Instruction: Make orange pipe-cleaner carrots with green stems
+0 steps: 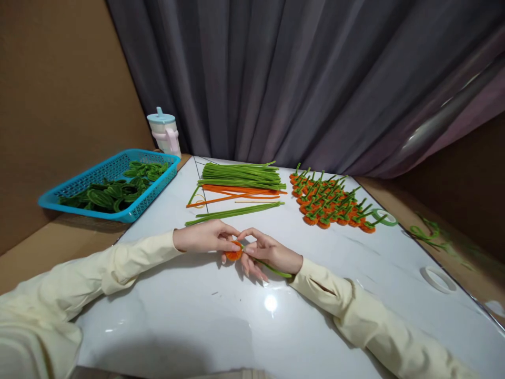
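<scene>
Blue basket: far left of the fingers, holds green leaf-shaped loops; these look made up, none joined to an orange piece.
Cup: lidded, beyond the left fingers, by the curtain.
Left hand: thumb and fingers pinching the orange disc's edge.
Green stems: thick bundle beyond the fingertips, loose, so plenty looks unused; a few more green strands lie nearer the hands.
Orange stems: a small loose stock beyond the fingertips, between the green lots.
Orange disc: between the two hands' fingertips, over the white table; looks part-made, green strand on it, tail uncut.
Right hand: thumb and fingers pinching the green strand close beside the disc, other fingers curled loosely below; tail runs out under the palm.
Orange pieces: rows right of and beyond the right fingers, short green stubs, look done to this stage.
Green tape: just right of those rows.
White ring: well right of the right fingers.
</scene>
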{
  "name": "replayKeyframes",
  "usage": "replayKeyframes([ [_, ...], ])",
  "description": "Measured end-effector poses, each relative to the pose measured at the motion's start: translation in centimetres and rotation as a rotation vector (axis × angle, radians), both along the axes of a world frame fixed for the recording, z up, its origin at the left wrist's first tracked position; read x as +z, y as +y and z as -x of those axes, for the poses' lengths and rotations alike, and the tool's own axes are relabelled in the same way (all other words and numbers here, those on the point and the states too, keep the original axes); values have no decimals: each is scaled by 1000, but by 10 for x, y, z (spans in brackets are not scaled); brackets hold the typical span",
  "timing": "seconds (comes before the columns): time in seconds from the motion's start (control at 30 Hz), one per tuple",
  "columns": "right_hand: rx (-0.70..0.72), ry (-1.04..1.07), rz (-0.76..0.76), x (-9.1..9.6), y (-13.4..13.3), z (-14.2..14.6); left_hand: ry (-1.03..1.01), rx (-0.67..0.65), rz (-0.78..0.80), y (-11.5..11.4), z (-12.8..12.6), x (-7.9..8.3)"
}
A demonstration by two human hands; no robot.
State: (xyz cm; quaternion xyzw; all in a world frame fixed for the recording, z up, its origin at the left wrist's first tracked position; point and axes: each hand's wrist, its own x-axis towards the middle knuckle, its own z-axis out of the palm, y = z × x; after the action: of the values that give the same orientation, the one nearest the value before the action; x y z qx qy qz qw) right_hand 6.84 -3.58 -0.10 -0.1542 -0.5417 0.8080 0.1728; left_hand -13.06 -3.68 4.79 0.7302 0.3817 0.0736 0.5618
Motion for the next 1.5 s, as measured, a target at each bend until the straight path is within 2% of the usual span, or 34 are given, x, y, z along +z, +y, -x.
replayKeyframes([
  [0.3,-53,-61,-47,0,-1,-3,90,22,-120,1,5,10],
  [0.5,-93,-65,-48,-1,-2,-2,154,-52,-249,1,7,13],
  [0.63,-102,-49,-60,-2,-3,0,230,-98,-377,-3,2,8],
  [0.8,-108,-30,-97,-1,-5,2,172,-66,-506,-7,-3,-3],
  [0.93,-128,-79,-108,0,-5,2,147,-82,-573,-8,-1,-4],
  [1.2,-129,-130,-88,1,-3,-1,174,-109,-563,-5,1,4],
  [1.43,-197,-193,-206,2,-8,4,180,-60,-448,-3,0,-1],
  [1.5,-203,-214,-215,2,-9,5,138,-54,-357,-2,0,0],
])
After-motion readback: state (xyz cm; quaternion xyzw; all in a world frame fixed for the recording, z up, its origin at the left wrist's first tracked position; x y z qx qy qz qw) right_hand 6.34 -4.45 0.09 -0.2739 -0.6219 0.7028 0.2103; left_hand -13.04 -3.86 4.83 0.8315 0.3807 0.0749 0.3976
